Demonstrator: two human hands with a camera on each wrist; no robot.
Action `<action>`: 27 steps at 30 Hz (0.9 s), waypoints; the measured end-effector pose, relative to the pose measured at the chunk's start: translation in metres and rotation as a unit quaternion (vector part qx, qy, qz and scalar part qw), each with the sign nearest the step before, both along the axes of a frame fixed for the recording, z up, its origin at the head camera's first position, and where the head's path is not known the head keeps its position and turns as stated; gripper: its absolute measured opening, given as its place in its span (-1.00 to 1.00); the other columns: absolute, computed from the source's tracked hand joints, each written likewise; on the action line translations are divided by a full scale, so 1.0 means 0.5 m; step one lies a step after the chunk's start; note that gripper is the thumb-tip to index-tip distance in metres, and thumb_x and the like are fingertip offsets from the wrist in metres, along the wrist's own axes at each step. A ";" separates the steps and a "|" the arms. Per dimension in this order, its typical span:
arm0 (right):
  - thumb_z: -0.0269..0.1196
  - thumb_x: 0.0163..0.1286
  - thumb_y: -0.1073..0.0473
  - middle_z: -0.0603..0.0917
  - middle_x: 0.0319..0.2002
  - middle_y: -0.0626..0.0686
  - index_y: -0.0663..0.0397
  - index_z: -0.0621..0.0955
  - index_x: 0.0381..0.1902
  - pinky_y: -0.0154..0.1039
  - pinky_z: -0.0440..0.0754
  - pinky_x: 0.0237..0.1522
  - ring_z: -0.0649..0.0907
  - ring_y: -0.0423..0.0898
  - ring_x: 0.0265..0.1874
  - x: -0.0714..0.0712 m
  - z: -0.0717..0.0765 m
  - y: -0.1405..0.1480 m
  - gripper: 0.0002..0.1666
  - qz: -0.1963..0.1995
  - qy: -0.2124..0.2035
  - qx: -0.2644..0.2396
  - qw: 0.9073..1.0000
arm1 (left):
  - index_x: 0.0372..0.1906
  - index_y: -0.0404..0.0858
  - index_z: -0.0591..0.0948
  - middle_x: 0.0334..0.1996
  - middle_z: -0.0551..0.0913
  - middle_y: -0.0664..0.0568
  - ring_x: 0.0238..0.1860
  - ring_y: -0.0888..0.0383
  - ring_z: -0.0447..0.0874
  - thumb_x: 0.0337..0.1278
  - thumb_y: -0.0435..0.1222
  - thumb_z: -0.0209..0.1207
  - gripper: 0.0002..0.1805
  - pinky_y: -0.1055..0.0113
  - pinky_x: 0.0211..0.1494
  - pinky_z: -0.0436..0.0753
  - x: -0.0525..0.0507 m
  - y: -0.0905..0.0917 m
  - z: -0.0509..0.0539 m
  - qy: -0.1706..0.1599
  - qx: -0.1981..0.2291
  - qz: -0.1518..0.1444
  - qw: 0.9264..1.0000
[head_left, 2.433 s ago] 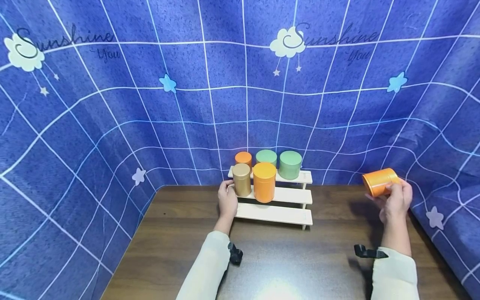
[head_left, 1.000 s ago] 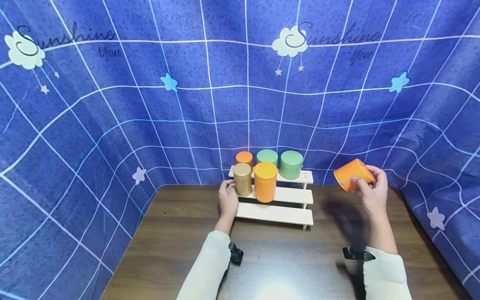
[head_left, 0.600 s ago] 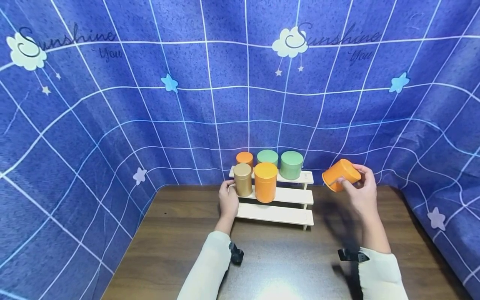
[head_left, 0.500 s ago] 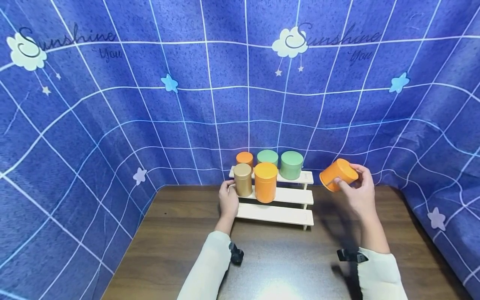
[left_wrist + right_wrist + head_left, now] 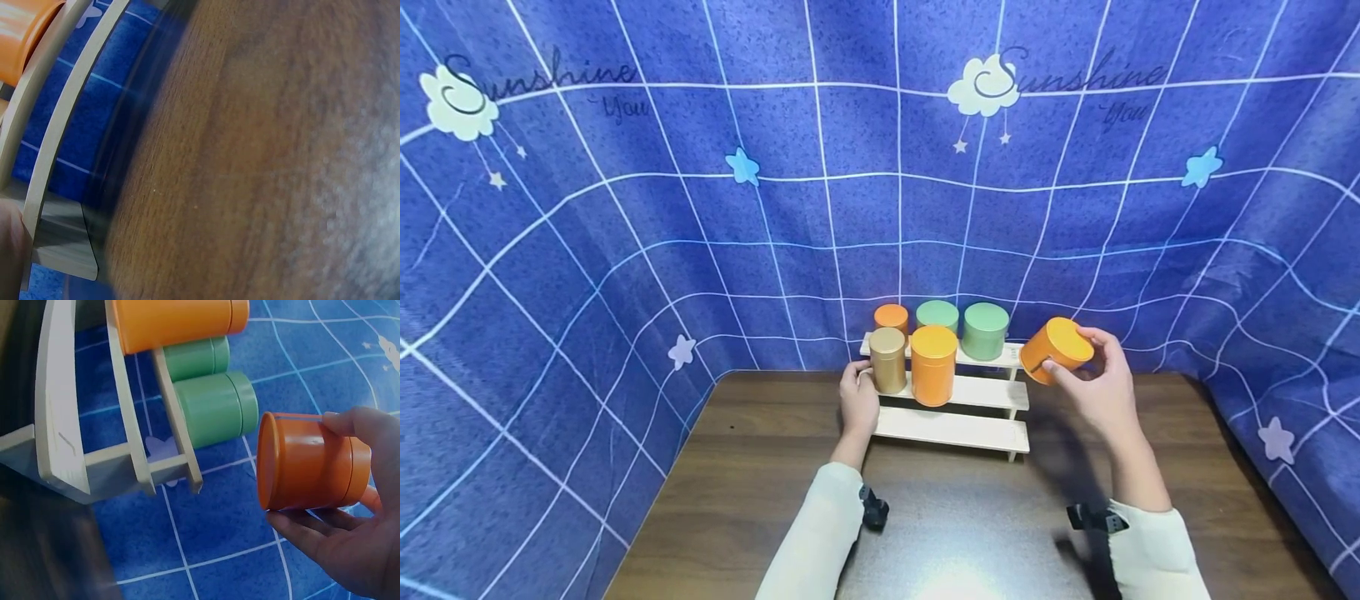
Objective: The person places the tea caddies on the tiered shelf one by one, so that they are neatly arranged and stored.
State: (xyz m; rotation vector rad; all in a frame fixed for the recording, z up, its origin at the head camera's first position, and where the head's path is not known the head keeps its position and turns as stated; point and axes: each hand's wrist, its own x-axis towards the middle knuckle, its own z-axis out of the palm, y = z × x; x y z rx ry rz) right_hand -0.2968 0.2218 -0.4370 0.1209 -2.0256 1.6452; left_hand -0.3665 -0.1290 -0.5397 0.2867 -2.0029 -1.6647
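Observation:
In my right hand is an orange canister, tilted, its lid up and to the right. Thumb and fingers grip it from opposite sides, and it hangs in the air just right of a three-step wooden rack. My left hand holds the rack's left end, beside a gold canister. Next to that one on the middle step stands a large orange canister. The top step carries a small orange canister and two green canisters, the right green canister showing well in the right wrist view.
The rack stands on a brown wood-grain table, near its back edge. A blue gridded curtain rises behind the table and along both sides. Each wrist wears a black strap mount, such as the left wrist mount.
My right hand has carried the orange canister leftward to the rack and turned it from nearly lying to more upright. The left hand stays at the rack's left end.

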 end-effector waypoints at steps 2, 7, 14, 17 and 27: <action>0.56 0.11 0.45 0.58 0.13 -0.23 0.22 0.42 0.41 -0.62 0.61 -0.05 0.65 -0.41 -0.03 0.000 0.000 -0.006 -0.08 0.003 0.000 0.006 1.000 | 0.03 -0.23 0.70 0.08 0.78 -0.11 0.13 -0.06 0.70 0.43 -0.36 0.01 -0.72 -0.01 0.20 0.57 0.000 0.001 0.001 -0.002 -0.001 0.001 1.000; 0.57 0.10 0.44 0.61 0.20 0.03 0.24 0.43 0.39 -0.62 0.63 -0.06 0.64 -0.46 -0.03 0.002 -0.001 -0.022 -0.09 0.012 0.008 0.028 0.999 | 0.04 -0.23 0.69 0.08 0.78 -0.11 0.12 -0.06 0.69 0.44 -0.35 0.01 -0.72 0.00 0.19 0.57 -0.003 0.001 -0.003 -0.003 -0.008 0.002 1.000; 0.60 0.09 0.38 0.66 0.22 0.22 0.22 0.45 0.38 -0.62 0.63 -0.08 0.64 -0.51 -0.07 -0.001 -0.011 -0.047 -0.10 0.031 0.012 0.058 0.998 | 0.02 -0.19 0.71 0.07 0.79 -0.07 0.05 -0.05 0.70 0.42 -0.33 0.02 -0.72 0.03 0.11 0.58 -0.005 -0.001 -0.007 -0.006 -0.018 0.013 1.000; 0.61 0.09 0.38 0.67 0.23 0.28 0.24 0.44 0.38 -0.62 0.64 -0.07 0.63 -0.52 -0.08 -0.003 -0.017 -0.057 -0.08 0.042 0.012 0.068 0.997 | 0.03 -0.18 0.70 0.07 0.79 -0.06 0.05 -0.04 0.70 0.43 -0.32 0.01 -0.72 0.04 0.09 0.58 -0.005 -0.001 -0.006 -0.008 -0.020 0.011 1.000; 0.63 0.12 0.28 0.68 0.19 0.29 0.22 0.44 0.35 -0.53 0.68 -0.04 0.64 -0.50 -0.08 -0.019 -0.044 -0.079 -0.11 0.065 -0.019 0.091 0.994 | 0.04 -0.17 0.69 0.07 0.78 -0.07 0.07 -0.04 0.70 0.45 -0.32 0.01 -0.72 0.02 0.11 0.57 -0.003 -0.002 -0.006 -0.014 -0.015 0.007 1.000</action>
